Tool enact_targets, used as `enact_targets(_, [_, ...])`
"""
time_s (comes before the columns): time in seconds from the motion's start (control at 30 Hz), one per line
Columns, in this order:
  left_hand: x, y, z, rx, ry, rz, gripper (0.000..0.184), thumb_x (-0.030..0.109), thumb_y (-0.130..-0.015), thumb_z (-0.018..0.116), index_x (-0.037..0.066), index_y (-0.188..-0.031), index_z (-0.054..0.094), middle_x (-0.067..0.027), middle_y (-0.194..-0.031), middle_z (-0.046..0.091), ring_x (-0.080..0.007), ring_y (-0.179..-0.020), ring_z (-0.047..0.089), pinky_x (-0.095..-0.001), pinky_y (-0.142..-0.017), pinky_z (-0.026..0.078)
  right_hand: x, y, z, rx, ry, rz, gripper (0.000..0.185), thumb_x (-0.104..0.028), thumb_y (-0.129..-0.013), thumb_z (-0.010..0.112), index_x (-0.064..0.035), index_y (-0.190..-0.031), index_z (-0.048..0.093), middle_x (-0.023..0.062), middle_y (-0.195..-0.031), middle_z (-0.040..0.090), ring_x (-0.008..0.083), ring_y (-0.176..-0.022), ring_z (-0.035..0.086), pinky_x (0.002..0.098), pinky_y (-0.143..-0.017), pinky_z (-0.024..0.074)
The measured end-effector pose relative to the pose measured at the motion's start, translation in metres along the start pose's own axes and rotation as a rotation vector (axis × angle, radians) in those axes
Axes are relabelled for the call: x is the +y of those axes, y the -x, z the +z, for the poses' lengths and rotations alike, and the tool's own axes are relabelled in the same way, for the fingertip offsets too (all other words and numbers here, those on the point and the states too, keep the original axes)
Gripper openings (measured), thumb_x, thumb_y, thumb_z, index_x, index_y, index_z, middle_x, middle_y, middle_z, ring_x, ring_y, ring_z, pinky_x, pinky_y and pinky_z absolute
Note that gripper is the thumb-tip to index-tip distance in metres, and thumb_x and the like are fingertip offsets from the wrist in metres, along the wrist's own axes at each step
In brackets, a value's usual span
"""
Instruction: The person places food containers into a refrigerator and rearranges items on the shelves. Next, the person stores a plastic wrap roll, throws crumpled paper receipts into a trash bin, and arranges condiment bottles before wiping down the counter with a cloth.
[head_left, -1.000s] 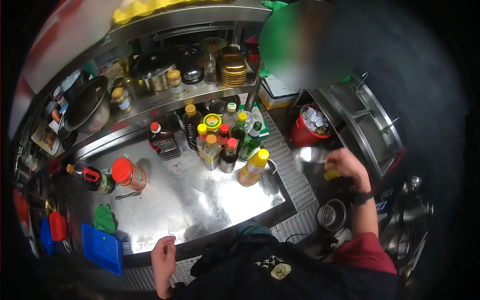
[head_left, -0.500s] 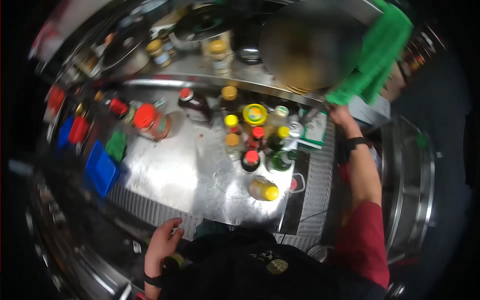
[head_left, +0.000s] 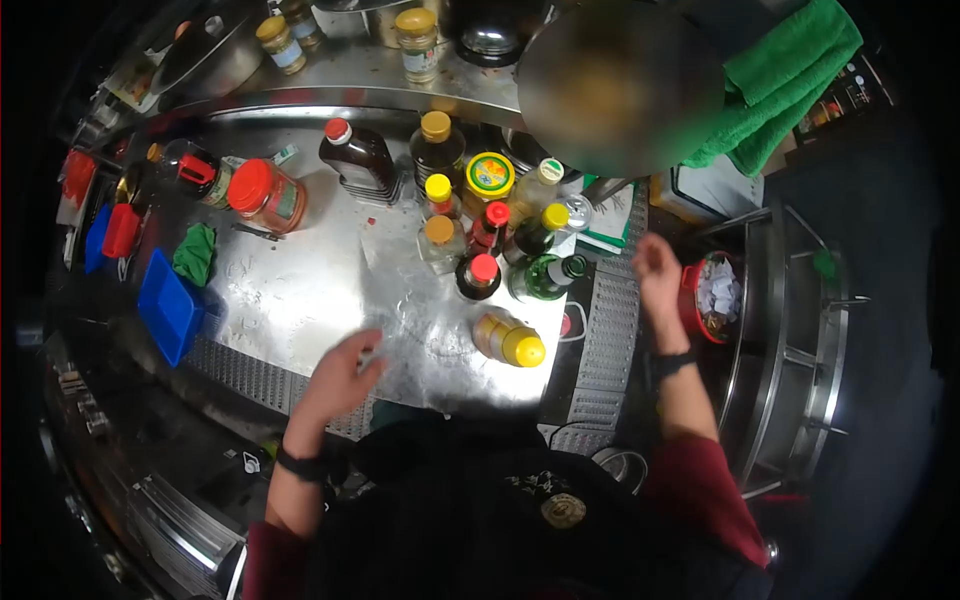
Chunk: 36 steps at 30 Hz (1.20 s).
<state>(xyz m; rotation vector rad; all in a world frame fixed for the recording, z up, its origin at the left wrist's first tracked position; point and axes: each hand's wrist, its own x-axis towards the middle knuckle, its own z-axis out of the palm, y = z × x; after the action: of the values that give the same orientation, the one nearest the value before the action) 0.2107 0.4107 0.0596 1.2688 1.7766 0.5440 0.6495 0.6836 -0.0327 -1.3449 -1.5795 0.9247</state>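
Observation:
Over the front edge of the steel worktop (head_left: 310,330), my left hand (head_left: 342,378) is open, with its fingers apart and nothing in it. My right hand (head_left: 658,275) hovers to the right of the worktop, holding nothing, its fingers loosely bent and apart. Nearest to it on the left are a green bottle (head_left: 545,278) and a drink can (head_left: 577,212). A yellow-capped bottle (head_left: 508,338) leans at the worktop's right front. Above and beyond my right hand hangs a green towel (head_left: 775,90).
Several sauce bottles cluster at the worktop's right, near a red-lidded jar (head_left: 266,195) and a dark jug (head_left: 357,160). A blue tray (head_left: 165,305) and green cloth (head_left: 195,254) lie left. A red bin (head_left: 692,300) with crumpled paper stands right, beside a metal rack (head_left: 790,330).
My right hand has come away from the lower end of the green towel, down towards my body. My left hand has risen over the worktop's front edge. The view has shifted.

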Motion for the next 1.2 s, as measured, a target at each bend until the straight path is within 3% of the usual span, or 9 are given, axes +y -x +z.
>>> enact_targets(0.03, [-0.001,-0.018,0.004,0.035,0.062,0.038,0.047,0.014,-0.082,0.064,0.004,-0.125,0.048,-0.0157,-0.116,0.058,-0.0292,-0.105,0.059,-0.0368,-0.081,0.05,0.0,0.037,0.001,-0.11,-0.07,0.036,0.038,0.005,-0.077,0.061,-0.0062,-0.113,0.057,0.001,-0.091,0.058,0.0063,-0.07,0.056,0.0212,-0.064,0.0466])
enact_targets(0.13, [-0.012,-0.085,0.02,0.151,0.21,0.168,0.069,0.007,-0.077,0.068,0.005,-0.136,0.032,-0.0118,-0.13,0.048,-0.0264,-0.114,0.053,-0.0358,-0.082,0.05,-0.055,0.134,0.046,-0.302,-0.001,0.151,0.06,0.0,-0.066,0.076,-0.0079,-0.12,0.052,0.0023,-0.1,0.06,0.0102,-0.085,0.058,0.0242,-0.067,0.0491])
enact_targets(0.2, [-0.004,-0.12,0.027,0.131,0.184,0.217,0.071,0.007,-0.075,0.069,0.005,-0.136,0.031,-0.0125,-0.131,0.047,-0.0267,-0.114,0.052,-0.0356,-0.082,0.05,-0.074,0.172,0.081,-0.364,-0.068,0.177,0.076,-0.007,-0.059,0.084,-0.0069,-0.126,0.047,0.0063,-0.115,0.056,0.0151,-0.098,0.056,0.0272,-0.069,0.0508])
enact_targets(0.3, [0.011,-0.146,0.037,0.129,0.206,0.272,0.071,0.006,-0.073,0.07,0.004,-0.133,0.032,-0.0136,-0.129,0.048,-0.0268,-0.113,0.053,-0.0348,-0.082,0.051,-0.107,0.189,0.123,-0.3,0.064,0.111,0.085,-0.015,-0.057,0.087,-0.0049,-0.129,0.042,0.0123,-0.122,0.05,0.0226,-0.105,0.054,0.0309,-0.072,0.0515])
enact_targets(0.37, [0.014,-0.155,0.042,0.103,0.227,0.284,0.069,0.006,-0.072,0.07,0.003,-0.13,0.034,-0.0141,-0.126,0.049,-0.0267,-0.112,0.053,-0.0341,-0.082,0.051,-0.096,0.194,0.144,-0.07,0.336,0.003,0.088,-0.021,-0.058,0.087,-0.0041,-0.13,0.04,0.0166,-0.122,0.045,0.0308,-0.106,0.051,0.0358,-0.077,0.0506])
enact_targets(0.53, [0.0,-0.166,0.051,0.12,0.324,0.301,0.055,0.007,-0.071,0.072,0.001,-0.118,0.043,-0.0139,-0.114,0.055,-0.0249,-0.106,0.057,-0.0343,-0.077,0.054,-0.088,0.194,0.172,0.04,0.363,-0.015,0.077,-0.024,-0.065,0.082,-0.0047,-0.128,0.042,0.0187,-0.118,0.042,0.036,-0.104,0.049,0.0417,-0.082,0.0473])
enact_targets(0.67, [-0.005,-0.162,0.048,0.145,0.287,0.286,0.052,0.008,-0.072,0.072,0.001,-0.116,0.045,-0.0144,-0.112,0.056,-0.0246,-0.105,0.058,-0.0344,-0.077,0.054,-0.099,0.186,0.184,0.077,0.395,0.125,0.075,-0.025,-0.065,0.082,-0.0026,-0.124,0.043,0.0183,-0.114,0.042,0.0366,-0.104,0.049,0.042,-0.084,0.0467])
enact_targets(0.9, [-0.013,-0.159,0.052,0.259,0.116,0.317,0.056,0.023,-0.07,0.075,0.001,-0.113,0.045,-0.0184,-0.106,0.054,-0.0345,-0.094,0.056,-0.04,-0.077,0.048,-0.097,0.184,0.191,0.124,0.452,0.114,0.069,-0.024,-0.064,0.081,0.0015,-0.117,0.044,0.0193,-0.115,0.042,0.0376,-0.107,0.048,0.0432,-0.088,0.0447])
enact_targets(1.2, [-0.01,-0.133,0.04,0.169,0.035,0.309,0.059,0.024,-0.07,0.075,-0.002,-0.112,0.043,-0.0213,-0.107,0.053,-0.0389,-0.096,0.054,-0.0449,-0.079,0.047,-0.116,0.182,0.193,0.113,0.402,0.114,0.068,-0.024,-0.066,0.081,0.0015,-0.119,0.045,0.0191,-0.113,0.042,0.0376,-0.105,0.048,0.0431,-0.088,0.0445])
